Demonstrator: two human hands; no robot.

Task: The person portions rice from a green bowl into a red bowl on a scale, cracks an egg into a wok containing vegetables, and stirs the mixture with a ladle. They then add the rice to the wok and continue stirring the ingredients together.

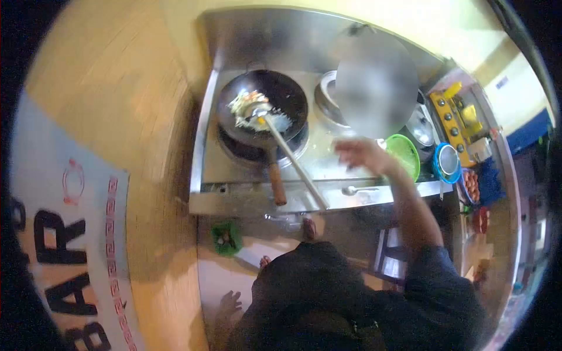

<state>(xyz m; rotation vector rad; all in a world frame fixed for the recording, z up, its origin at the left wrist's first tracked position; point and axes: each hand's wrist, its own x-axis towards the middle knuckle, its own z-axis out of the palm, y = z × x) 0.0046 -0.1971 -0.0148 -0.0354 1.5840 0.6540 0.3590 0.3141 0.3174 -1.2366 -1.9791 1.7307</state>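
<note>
So the cook here is partway through wok work, by the look of it; the wok (290,96) is up at 11 o'clock from the torso, on a burner, with chopped food (240,104) at its own 9 and a pale, wet-looking patch (279,123) nearer 4; the ladle (290,153) has its bowl in the food and its handle over the rim toward 5, with neither hand on it; the wooden grip (277,184) sticks out at the wok's 6. Right hand (362,154) is at 1 o'clock, palm off the counter, fingers loosely spread and smeared by motion, nothing visible in it, nearest the green bowl (403,153); left hand (231,301) is down around 8, over the floor, fingers apart, dim, nothing visible in it either. My read: this is a gap between stirs; working that food would call for fingers closing round the far end of the ladle and a steady hold on the grip. Also around: a small spoon (353,191) at 1, a blue bowl (438,166) at 2, a green basket (225,238) near 10 on the floor; a blurry grey disc hides part of a pot (328,105) at 12. As for writing, the banner (96,216) at 9 has "BAR" in big black letters, other letters cut off, plus a red plate-and-cutlery icon; no brand I can make out.
</note>
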